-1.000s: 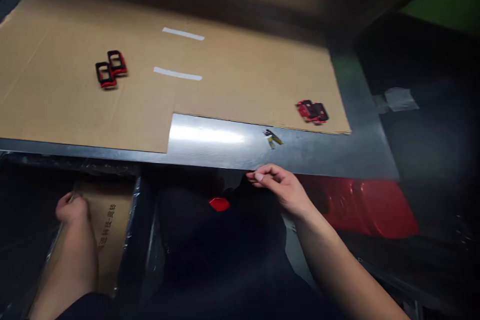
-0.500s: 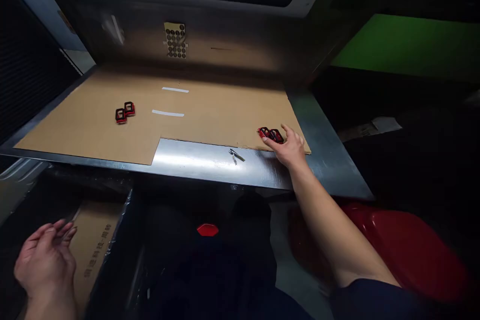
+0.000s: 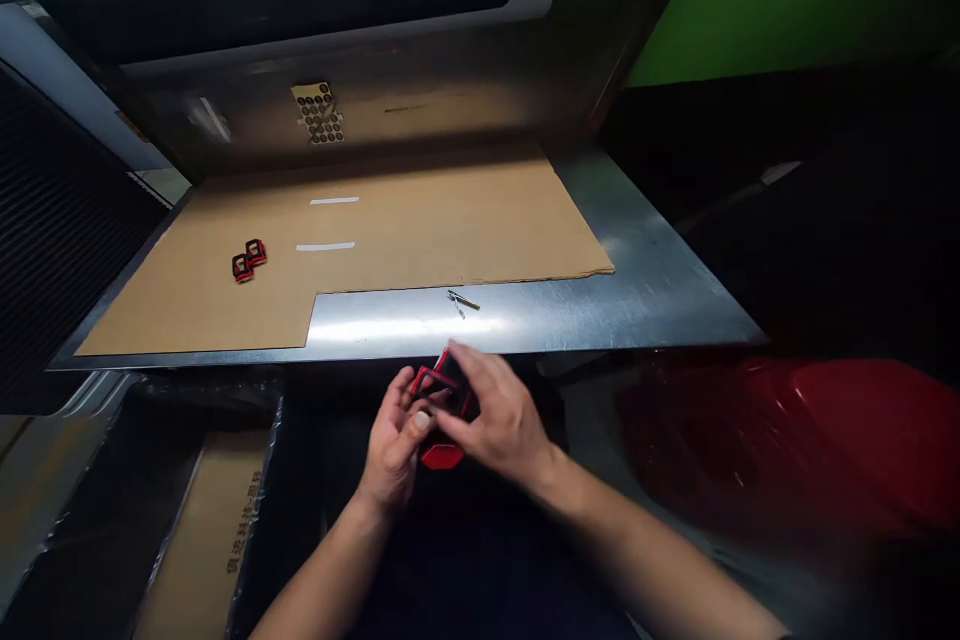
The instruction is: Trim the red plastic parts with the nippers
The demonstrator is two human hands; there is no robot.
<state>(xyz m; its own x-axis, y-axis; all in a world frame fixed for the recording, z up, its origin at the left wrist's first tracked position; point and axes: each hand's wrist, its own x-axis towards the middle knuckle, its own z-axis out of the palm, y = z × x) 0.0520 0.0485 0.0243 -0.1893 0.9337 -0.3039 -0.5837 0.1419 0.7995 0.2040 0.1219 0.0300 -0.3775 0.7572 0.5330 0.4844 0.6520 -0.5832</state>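
My left hand point(image 3: 394, 435) and my right hand point(image 3: 504, 415) meet in front of the bench edge. Between them is a red-and-black frame-shaped part point(image 3: 435, 382), gripped by fingers of both hands and partly covered by them. Whether it is one piece or two cannot be made out. Two similar red-and-black frame-shaped parts point(image 3: 249, 260) lie touching on the left of the cardboard sheet point(image 3: 420, 220). What looks like a small metal nail clipper point(image 3: 463, 301) rests on the bare metal strip beyond my hands.
The metal bench point(image 3: 660, 290) carries the cardboard, which has two white tape strips point(image 3: 325, 246). Below left stands a plastic-lined bin point(image 3: 75, 520) with a printed cardboard piece point(image 3: 202, 530). A red stool-like object point(image 3: 870, 440) is at right. A dotted sticker sheet point(image 3: 321, 115) hangs behind.
My right hand has brought the red-and-black part from the cardboard's right end toward my body. My left hand has come up from over the bin to meet it. The view has shifted.
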